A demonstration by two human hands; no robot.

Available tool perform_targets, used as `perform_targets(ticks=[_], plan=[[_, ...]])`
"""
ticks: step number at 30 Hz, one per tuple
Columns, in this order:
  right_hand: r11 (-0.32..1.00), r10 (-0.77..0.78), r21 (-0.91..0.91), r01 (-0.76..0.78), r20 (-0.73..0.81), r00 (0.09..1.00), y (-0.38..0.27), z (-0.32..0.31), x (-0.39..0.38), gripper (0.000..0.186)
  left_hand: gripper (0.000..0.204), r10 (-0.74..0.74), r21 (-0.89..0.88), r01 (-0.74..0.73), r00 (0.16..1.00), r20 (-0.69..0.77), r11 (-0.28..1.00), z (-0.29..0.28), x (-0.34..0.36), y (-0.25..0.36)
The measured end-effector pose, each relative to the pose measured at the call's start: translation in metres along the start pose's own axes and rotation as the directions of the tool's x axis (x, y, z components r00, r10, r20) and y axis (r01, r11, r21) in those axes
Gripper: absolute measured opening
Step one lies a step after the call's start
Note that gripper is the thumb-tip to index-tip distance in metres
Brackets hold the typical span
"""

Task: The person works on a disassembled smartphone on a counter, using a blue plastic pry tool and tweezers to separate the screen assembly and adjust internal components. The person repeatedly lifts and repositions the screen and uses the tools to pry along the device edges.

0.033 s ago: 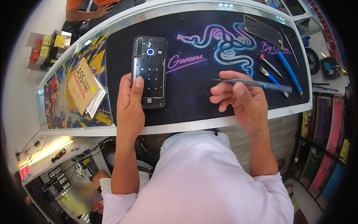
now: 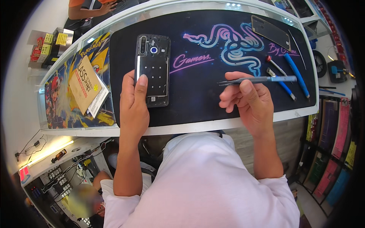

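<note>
My left hand (image 2: 135,95) grips a dark smartphone (image 2: 156,81) by its lower left edge, thumb laid across its back. The phone is upright with its back up: a camera strip at the top left, a round blue-and-white spot beside it and several white dots below. Between the thumb and fingers of my right hand (image 2: 253,102) are slim grey tweezers (image 2: 262,79), held almost level. Their two thin tips point left toward the phone but stay apart from it. The other fingers of this hand are curled beneath.
A dark printed mat (image 2: 197,95) covers the counter. On its right lie a thick blue pen-like tool (image 2: 296,75), a blue cutter (image 2: 281,84), a red-ended screwdriver (image 2: 276,65) and a clear phone case (image 2: 270,32). A brown envelope (image 2: 85,85) lies left. Across the counter is another person's arm (image 2: 89,12).
The tweezers have turned closer to level, and their two prongs now show apart. My left hand and the phone have shifted very slightly.
</note>
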State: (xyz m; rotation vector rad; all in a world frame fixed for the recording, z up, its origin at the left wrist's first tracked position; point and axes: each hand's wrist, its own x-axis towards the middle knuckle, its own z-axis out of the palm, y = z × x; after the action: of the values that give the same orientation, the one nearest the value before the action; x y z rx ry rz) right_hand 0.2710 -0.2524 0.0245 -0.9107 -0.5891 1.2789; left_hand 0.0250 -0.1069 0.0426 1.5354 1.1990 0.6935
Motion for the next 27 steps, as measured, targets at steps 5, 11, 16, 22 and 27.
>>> perform_targets(ticks=[5, 11, 16, 22, 27], plan=[[0.992, -0.041, -0.122, 0.028, -0.109, 0.993, 0.014, 0.021, 0.016, 0.036, 0.044, 0.152, 0.341, -0.115, 0.985, -0.083, 0.933, -0.002, 0.013, -0.022], [0.991, 0.033, -0.129, -0.036, -0.023, 0.999, 0.024, 0.043, 0.027, 0.032, 0.034, 0.5, 0.676, -0.343, 0.865, -0.044, 0.652, -0.012, 0.01, -0.025], [0.997, 0.034, -0.068, -0.036, -0.02, 0.999, 0.033, 0.063, 0.036, 0.029, 0.02, 0.524, 0.239, -0.551, 0.834, 0.172, 0.799, -0.027, -0.006, -0.013], [0.992, 0.006, -0.128, -0.008, -0.012, 1.0, 0.04, 0.084, 0.035, 0.025, 0.014, 0.615, 0.217, -0.626, 0.779, 0.127, 0.749, -0.027, -0.006, -0.014], [0.957, -0.027, -0.288, 0.015, -0.036, 0.999, 0.035, 0.093, 0.036, 0.023, 0.012, 0.617, 0.276, -0.629, 0.775, 0.139, 0.727, -0.036, 0.002, -0.019]])
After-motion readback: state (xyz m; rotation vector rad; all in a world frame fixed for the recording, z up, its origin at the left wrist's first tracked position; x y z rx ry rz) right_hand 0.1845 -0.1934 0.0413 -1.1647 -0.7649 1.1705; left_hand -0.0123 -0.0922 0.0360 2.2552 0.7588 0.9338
